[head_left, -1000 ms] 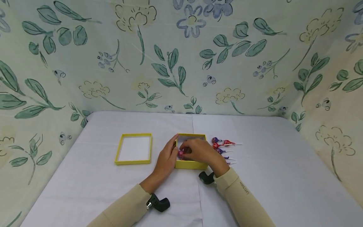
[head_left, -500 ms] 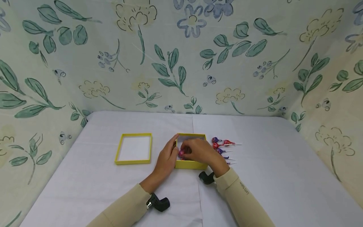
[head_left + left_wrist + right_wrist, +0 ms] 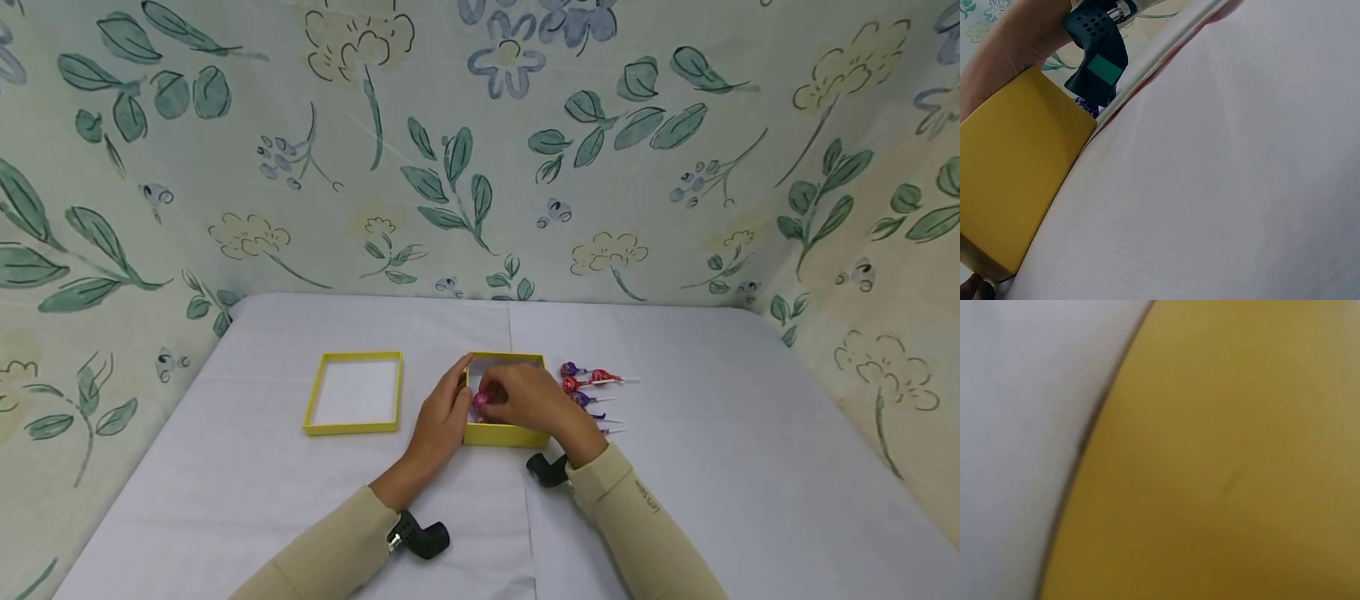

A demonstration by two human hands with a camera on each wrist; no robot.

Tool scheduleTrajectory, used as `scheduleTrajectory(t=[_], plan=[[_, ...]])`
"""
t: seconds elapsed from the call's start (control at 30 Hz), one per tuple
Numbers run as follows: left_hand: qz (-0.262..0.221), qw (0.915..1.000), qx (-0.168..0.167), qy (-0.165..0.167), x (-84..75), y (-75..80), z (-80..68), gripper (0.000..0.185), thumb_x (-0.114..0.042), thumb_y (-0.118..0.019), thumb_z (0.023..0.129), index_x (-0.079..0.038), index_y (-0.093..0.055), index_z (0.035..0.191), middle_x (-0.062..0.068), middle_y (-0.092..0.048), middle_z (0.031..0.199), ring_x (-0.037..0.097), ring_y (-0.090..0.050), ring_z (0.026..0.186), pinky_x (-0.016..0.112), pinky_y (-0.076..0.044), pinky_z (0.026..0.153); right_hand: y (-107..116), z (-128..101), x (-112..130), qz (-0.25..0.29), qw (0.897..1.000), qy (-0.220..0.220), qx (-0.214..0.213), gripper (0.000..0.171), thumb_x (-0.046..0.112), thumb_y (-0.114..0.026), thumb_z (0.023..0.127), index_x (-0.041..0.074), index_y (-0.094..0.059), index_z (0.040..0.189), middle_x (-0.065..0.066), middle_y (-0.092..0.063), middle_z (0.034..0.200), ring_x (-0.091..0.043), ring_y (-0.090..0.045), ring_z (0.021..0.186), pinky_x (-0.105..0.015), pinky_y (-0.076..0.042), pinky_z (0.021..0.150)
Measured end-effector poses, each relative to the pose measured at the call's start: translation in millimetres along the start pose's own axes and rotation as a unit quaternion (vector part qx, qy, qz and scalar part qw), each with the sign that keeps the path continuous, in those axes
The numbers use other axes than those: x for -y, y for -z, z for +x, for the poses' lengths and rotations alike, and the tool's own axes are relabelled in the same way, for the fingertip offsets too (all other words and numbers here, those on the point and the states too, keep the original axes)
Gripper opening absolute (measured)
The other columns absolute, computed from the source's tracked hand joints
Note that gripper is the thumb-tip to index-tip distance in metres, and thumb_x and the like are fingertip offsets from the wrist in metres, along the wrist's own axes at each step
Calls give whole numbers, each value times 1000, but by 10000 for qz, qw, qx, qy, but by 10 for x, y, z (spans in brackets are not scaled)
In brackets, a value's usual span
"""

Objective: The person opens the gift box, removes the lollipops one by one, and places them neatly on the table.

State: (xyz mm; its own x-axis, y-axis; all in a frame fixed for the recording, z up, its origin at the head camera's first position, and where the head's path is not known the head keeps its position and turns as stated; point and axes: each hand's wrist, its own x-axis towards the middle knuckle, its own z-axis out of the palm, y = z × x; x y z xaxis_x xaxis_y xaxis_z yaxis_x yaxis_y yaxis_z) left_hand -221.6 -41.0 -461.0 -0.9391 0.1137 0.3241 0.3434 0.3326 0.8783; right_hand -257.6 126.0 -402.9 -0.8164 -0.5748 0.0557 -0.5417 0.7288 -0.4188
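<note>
A person leans over a table covered in white cloth (image 3: 675, 467), both beige sleeves reaching in from the near edge. The right hand (image 3: 528, 400) is curled over a yellow box (image 3: 504, 435) that sits in the middle of the table, its fingertips pinching a pink-wrapped lollipop (image 3: 480, 402) just above the box's left side. The left hand (image 3: 442, 417) lies along the left wall of that box, fingers stretched fairly straight and resting against it, thumb toward the far corner; it does not close round anything. Seen from the left wrist, the box's yellow wall (image 3: 1016, 187) fills the near-left corner against the cloth, and the right wrist view is nearly all blurred yellow side (image 3: 1229, 469).

Just right of the box, a small cluster of loose lollipops (image 3: 588, 387) lies on the cloth, red and purple heads toward the box, white sticks pointing right. Well to the left sits a second shallow yellow tray (image 3: 352, 428), open side up with a white floor. Floral fabric (image 3: 480, 150) with green leaves hangs behind and at both sides
</note>
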Motion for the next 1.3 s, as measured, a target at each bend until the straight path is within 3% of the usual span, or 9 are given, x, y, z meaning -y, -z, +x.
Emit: scheduleTrajectory(t=[0.73,1.03,1.3], plan=[[-27,10000,13,-84,-19,1,12,49,-15,-40,102,-22,-34,150,-6,-37,151,18,-42,134,39,-35,110,50,-24,23,459,9985,-165,-265,25,20,-76,84,17,-61,103,7,-64,91,-12,-61,85,-25,-54,78],[-20,10000,11,-7,-1,-1,-5,49,-18,-39,102,-23,-34,151,-6,-38,150,19,-43,133,41,-36,109,72,-34,-20,919,9948,217,-385,24,12,-73,85,13,-61,106,4,-65,93,-12,-62,86,-31,-55,81],[21,10000,21,41,-28,13,-11,48,-17,-40,102,-22,-35,150,-6,-38,150,19,-44,132,40,-36,108,142,-67,8,980,9920,573,-559,21,10,-72,85,10,-61,104,2,-65,91,-13,-61,84,-37,-56,80]])
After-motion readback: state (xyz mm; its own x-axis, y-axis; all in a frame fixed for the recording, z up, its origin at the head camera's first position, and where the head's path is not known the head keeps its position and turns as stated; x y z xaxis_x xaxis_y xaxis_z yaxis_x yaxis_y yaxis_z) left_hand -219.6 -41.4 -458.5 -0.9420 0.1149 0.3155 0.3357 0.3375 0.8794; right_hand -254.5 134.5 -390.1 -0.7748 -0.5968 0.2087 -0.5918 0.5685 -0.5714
